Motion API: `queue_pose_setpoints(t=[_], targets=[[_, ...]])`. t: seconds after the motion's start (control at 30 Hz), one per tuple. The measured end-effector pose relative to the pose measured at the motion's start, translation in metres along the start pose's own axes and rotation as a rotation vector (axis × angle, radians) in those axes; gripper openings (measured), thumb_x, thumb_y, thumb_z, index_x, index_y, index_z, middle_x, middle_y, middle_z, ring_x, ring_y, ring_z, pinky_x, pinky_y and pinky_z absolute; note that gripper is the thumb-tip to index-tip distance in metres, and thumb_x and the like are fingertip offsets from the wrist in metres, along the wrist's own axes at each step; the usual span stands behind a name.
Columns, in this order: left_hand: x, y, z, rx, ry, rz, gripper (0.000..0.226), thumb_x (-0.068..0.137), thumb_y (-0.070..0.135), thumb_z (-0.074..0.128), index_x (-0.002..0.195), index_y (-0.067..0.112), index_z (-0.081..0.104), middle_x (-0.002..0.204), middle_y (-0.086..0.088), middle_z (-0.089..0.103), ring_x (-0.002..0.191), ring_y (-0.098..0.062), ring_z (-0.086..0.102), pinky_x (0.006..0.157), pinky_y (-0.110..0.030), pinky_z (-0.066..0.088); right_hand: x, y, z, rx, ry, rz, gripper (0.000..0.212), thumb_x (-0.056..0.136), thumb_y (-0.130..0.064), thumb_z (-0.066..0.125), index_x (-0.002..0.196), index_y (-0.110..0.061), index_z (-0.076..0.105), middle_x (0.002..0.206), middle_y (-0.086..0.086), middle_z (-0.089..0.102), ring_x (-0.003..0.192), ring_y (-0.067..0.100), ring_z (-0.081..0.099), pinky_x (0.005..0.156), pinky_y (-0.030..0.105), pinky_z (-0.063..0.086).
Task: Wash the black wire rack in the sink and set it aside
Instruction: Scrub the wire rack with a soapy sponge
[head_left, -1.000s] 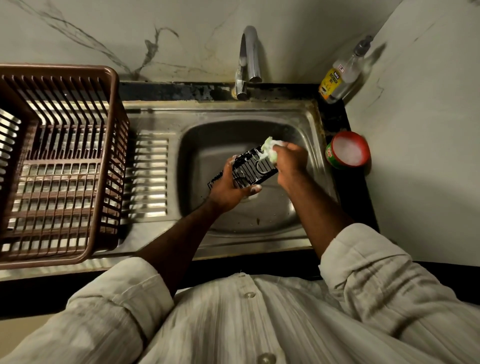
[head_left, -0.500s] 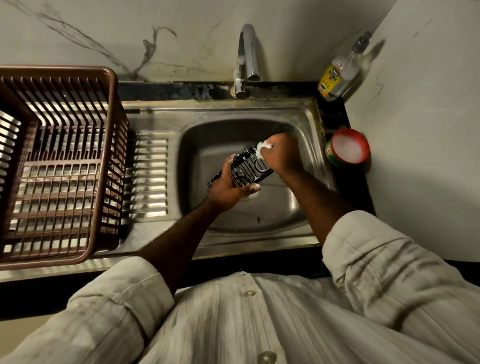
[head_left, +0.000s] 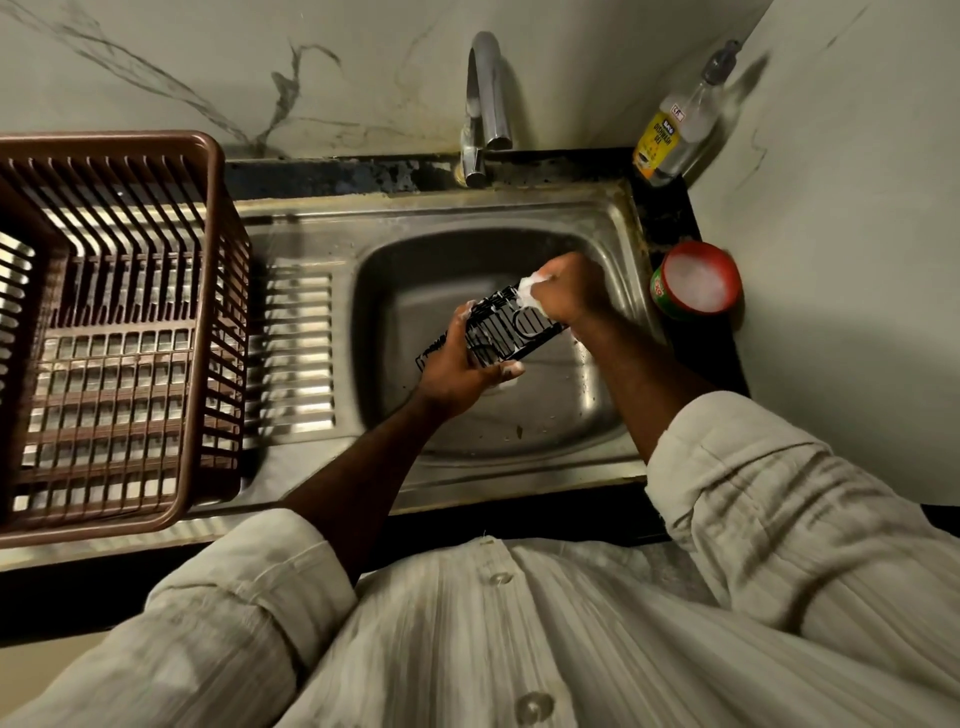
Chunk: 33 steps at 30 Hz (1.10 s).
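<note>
Two bare hands work over the basin of a stainless-steel sink (head_left: 415, 291), and between them sits the small black wire rack (head_left: 511, 332), held in the air above the basin floor and tilted, with its far right end raised. The left hand (head_left: 457, 371) grips the rack's near left end, fingers curled under it and the thumb lying across the near edge, with foam on the thumb tip. The right hand (head_left: 569, 291) is closed round a soapy white scrubbing pad (head_left: 527, 293) and presses it against the rack's far right corner; most of the pad is hidden inside the fist. A curved chrome tap (head_left: 485, 104) stands at the back of the sink, its spout pointing down over the basin. Left of the basin lies the ribbed steel draining board (head_left: 296, 364), and on its left part stands a brown slatted plastic dish basket (head_left: 104, 141). At the right back corner, on the dark counter, a clear dishwash bottle with a yellow label (head_left: 670, 130) leans against the wall. Nearer, just beside the sink's right rim, stands a round red tub of white cleaning paste (head_left: 696, 286). Both pale striped shirt sleeves (head_left: 753, 493) are rolled back, leaving the forearms bare.
</note>
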<state>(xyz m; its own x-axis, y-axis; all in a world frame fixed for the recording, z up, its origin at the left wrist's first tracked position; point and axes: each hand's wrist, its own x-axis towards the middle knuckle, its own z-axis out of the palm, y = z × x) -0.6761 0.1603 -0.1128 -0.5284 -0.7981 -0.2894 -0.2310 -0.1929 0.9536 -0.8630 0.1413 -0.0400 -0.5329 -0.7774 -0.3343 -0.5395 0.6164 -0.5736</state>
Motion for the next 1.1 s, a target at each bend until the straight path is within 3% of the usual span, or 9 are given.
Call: queue_pose_setpoints(t=[0.17, 0.23, 0.33, 0.43, 0.57, 0.67, 0.9, 0.97, 1.1], targets=[[-0.002, -0.003, -0.004, -0.109, 0.003, 0.005, 0.093, 0.07, 0.022, 0.09, 0.14, 0.04, 0.032, 0.139, 0.002, 0.057, 0.126, -0.016, 0.059, 0.096, -0.034, 0.055, 0.0, 0.018, -0.012, 0.66, 0.128, 0.209, 0.017, 0.073, 0.0, 0.071, 0.089, -0.003, 0.077, 0.067, 0.001, 0.073, 0.062, 0.01, 0.069, 0.059, 0.022, 0.053], [-0.004, -0.006, -0.006, -0.172, 0.009, -0.003, 0.097, 0.071, 0.01, 0.087, 0.146, 0.027, 0.029, 0.14, -0.002, 0.055, 0.125, -0.02, 0.06, 0.089, -0.031, 0.056, -0.001, 0.026, -0.02, 0.605, 0.187, 0.232, 0.017, 0.075, -0.007, 0.073, 0.09, -0.01, 0.079, 0.07, -0.003, 0.073, 0.061, 0.005, 0.066, 0.058, 0.02, 0.052], [-0.005, -0.007, -0.007, -0.214, 0.02, -0.017, 0.106, 0.064, 0.021, 0.089, 0.149, 0.021, 0.025, 0.143, -0.006, 0.054, 0.128, -0.024, 0.059, 0.092, -0.035, 0.056, 0.001, 0.028, -0.021, 0.435, 0.178, 0.158, 0.019, 0.067, -0.021, 0.071, 0.083, -0.02, 0.081, 0.081, -0.003, 0.077, 0.078, 0.011, 0.074, 0.075, 0.03, 0.061], [-0.005, -0.007, -0.006, -0.219, 0.018, -0.037, 0.109, 0.062, 0.025, 0.09, 0.149, 0.021, 0.025, 0.143, -0.008, 0.055, 0.128, -0.026, 0.059, 0.09, -0.037, 0.057, 0.015, 0.03, -0.01, 0.305, 0.152, 0.094, 0.035, 0.068, -0.028, 0.067, 0.098, -0.015, 0.08, 0.092, 0.001, 0.078, 0.088, 0.017, 0.074, 0.081, 0.039, 0.061], [-0.004, -0.006, -0.006, -0.205, 0.021, -0.027, 0.103, 0.064, 0.027, 0.091, 0.146, 0.03, 0.03, 0.14, 0.003, 0.058, 0.127, -0.021, 0.06, 0.093, -0.04, 0.056, 0.004, 0.003, -0.007, 0.222, 0.125, -0.041, 0.028, 0.074, -0.021, 0.073, 0.099, -0.01, 0.077, 0.097, 0.003, 0.078, 0.092, 0.018, 0.073, 0.088, 0.032, 0.058], [-0.005, -0.005, -0.008, -0.198, 0.024, -0.04, 0.103, 0.062, 0.033, 0.094, 0.143, 0.037, 0.031, 0.139, 0.001, 0.058, 0.125, -0.022, 0.061, 0.09, -0.04, 0.056, 0.004, -0.005, -0.003, 0.062, 0.117, -0.151, 0.02, 0.079, -0.015, 0.074, 0.098, -0.007, 0.077, 0.097, 0.007, 0.077, 0.091, 0.019, 0.071, 0.077, 0.019, 0.05], [-0.004, -0.01, -0.01, -0.045, 0.023, -0.051, 0.11, 0.06, 0.053, 0.093, 0.146, 0.045, 0.026, 0.141, 0.006, 0.058, 0.127, -0.019, 0.059, 0.105, -0.052, 0.049, 0.008, -0.016, 0.001, -0.233, 0.058, -0.236, 0.017, 0.084, -0.015, 0.064, 0.09, -0.005, 0.077, 0.086, 0.012, 0.075, 0.08, 0.028, 0.071, 0.074, 0.035, 0.061], [-0.004, -0.009, -0.008, 0.011, 0.031, -0.047, 0.107, 0.061, 0.055, 0.09, 0.146, 0.047, 0.025, 0.136, 0.01, 0.061, 0.124, -0.013, 0.061, 0.104, -0.045, 0.051, 0.01, -0.017, -0.001, -0.295, 0.049, -0.227, 0.019, 0.087, -0.019, 0.065, 0.092, -0.005, 0.076, 0.089, 0.013, 0.075, 0.083, 0.029, 0.071, 0.075, 0.033, 0.06], [-0.003, -0.002, -0.005, 0.069, 0.043, -0.005, 0.096, 0.074, 0.03, 0.088, 0.148, 0.036, 0.027, 0.12, 0.022, 0.061, 0.106, 0.009, 0.061, 0.087, -0.006, 0.047, 0.017, -0.009, -0.015, -0.352, -0.022, -0.213, 0.019, 0.084, -0.021, 0.073, 0.097, -0.008, 0.078, 0.094, 0.01, 0.076, 0.088, 0.024, 0.072, 0.08, 0.032, 0.06]])
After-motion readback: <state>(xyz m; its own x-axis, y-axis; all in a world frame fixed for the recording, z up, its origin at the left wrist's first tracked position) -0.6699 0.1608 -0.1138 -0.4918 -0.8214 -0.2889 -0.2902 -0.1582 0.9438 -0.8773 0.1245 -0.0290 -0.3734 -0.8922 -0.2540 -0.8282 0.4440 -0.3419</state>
